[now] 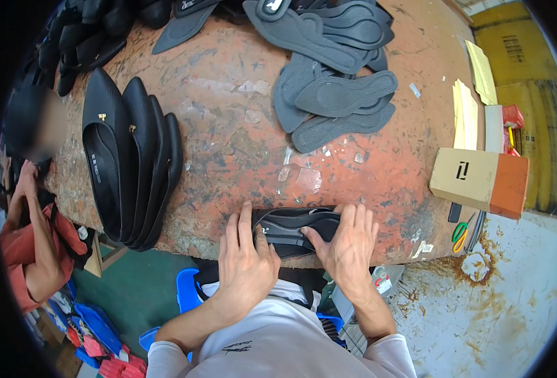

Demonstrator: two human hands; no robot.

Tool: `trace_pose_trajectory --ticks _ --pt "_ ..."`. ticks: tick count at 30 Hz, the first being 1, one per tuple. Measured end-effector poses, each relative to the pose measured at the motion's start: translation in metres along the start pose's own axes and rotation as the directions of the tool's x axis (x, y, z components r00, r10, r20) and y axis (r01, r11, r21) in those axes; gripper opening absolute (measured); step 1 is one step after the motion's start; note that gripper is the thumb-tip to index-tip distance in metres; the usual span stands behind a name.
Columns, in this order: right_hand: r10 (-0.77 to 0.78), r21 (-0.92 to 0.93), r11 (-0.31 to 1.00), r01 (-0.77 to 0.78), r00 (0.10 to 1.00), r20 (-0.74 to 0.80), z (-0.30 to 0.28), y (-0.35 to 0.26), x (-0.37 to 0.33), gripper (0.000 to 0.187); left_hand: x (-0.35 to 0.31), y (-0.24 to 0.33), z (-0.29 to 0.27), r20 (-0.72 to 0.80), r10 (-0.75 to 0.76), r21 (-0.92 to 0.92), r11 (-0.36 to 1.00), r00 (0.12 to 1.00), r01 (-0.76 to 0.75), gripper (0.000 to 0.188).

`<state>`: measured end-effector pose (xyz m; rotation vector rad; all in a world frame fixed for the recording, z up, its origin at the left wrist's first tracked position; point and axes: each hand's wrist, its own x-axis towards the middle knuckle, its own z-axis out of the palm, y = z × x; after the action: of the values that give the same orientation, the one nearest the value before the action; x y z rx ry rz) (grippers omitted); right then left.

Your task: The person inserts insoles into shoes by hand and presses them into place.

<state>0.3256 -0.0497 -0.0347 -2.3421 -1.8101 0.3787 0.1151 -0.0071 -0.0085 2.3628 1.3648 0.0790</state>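
Observation:
A black shoe [291,249] lies crosswise at the front edge of the worktable, its opening facing up. Inside it shows a dark grey insole [286,227]. My left hand [246,258] grips the shoe's left end, with fingertips at the rim and over the insole. On the right end, my right hand [349,249] is wrapped over the shoe, its thumb pressing down into the opening. That end of the shoe is mostly hidden under the right hand.
Several nested black pointed shoes [111,164] stand at the left. Grey insoles [348,94] are piled at the back of the worn red worktable [228,151]. At the right are a cardboard box [464,176], yellow papers [465,116] and scissors [460,237]. Another person's arm [44,249] is at far left.

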Motion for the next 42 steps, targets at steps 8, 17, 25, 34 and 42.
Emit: trace_pose_trajectory --ticks 8,17,25,34,42 --pt "-0.159 0.070 0.987 0.147 0.964 0.213 -0.079 -0.045 0.017 0.037 0.004 0.029 0.056 -0.183 0.418 -0.271 0.849 0.890 -0.455 0.030" --pt "-0.109 0.064 0.993 0.099 0.980 0.169 -0.021 -0.027 0.008 0.119 0.025 0.050 0.090 0.208 0.244 -0.374 0.915 0.947 -0.154 0.058" --pt "-0.105 0.044 0.994 0.101 0.990 0.092 -0.025 -0.030 0.027 0.110 0.027 0.052 0.081 0.144 0.273 -0.333 0.919 0.951 -0.213 0.050" --pt "-0.085 -0.061 0.994 0.092 0.991 0.103 -0.016 -0.038 0.035 0.101 0.025 0.050 0.085 0.217 0.328 -0.369 0.899 0.919 -0.234 0.044" --pt "-0.053 -0.088 0.995 0.057 0.998 0.044 0.014 -0.011 0.066 0.074 0.028 0.058 0.060 0.168 0.249 -0.317 0.930 0.954 -0.187 0.053"
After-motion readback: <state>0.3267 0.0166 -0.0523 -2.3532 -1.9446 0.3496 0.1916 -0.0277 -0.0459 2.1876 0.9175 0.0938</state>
